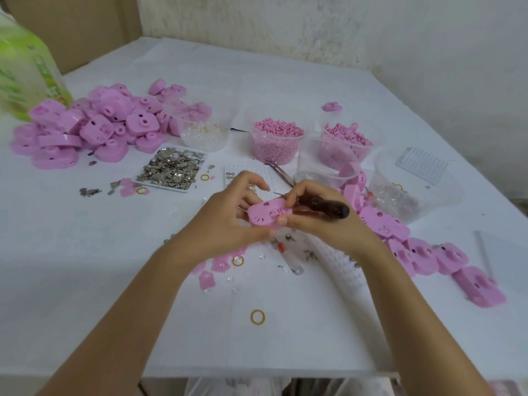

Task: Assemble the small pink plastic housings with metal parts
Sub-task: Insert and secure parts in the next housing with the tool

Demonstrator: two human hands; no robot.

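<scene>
Centre of frame, above the table: one pink housing held up between both hands.

- Left hand: fingers curled round the housing's left edge and underside, thumb on its near side. Firm hold.
- Right hand: closed round a tool with a dark brown handle. The handle's butt sticks out to the right, and a thin metal tip shows past the fingers on the left. Its fingertips also touch the housing's right end.
- Housing face: moulded whisker strokes and small holes. No lettering that I can read.

Upper left: pile of loose pink housings. Just beside it at the frame edge, a green bag; its print is too blurred to read.

Centre left, below the pile: white tray heaped with small metal parts.

Upper centre: clear tub with a few yellow rings, then a pellet tub full of pink bits, then a third tub of flat pink pieces.

Right: large clear tub, with a white grid plate in it. Below it, a row of housings runs toward the lower right.

Tweezers lie just beyond the hands. A yellow ring lies alone at lower centre.
</scene>
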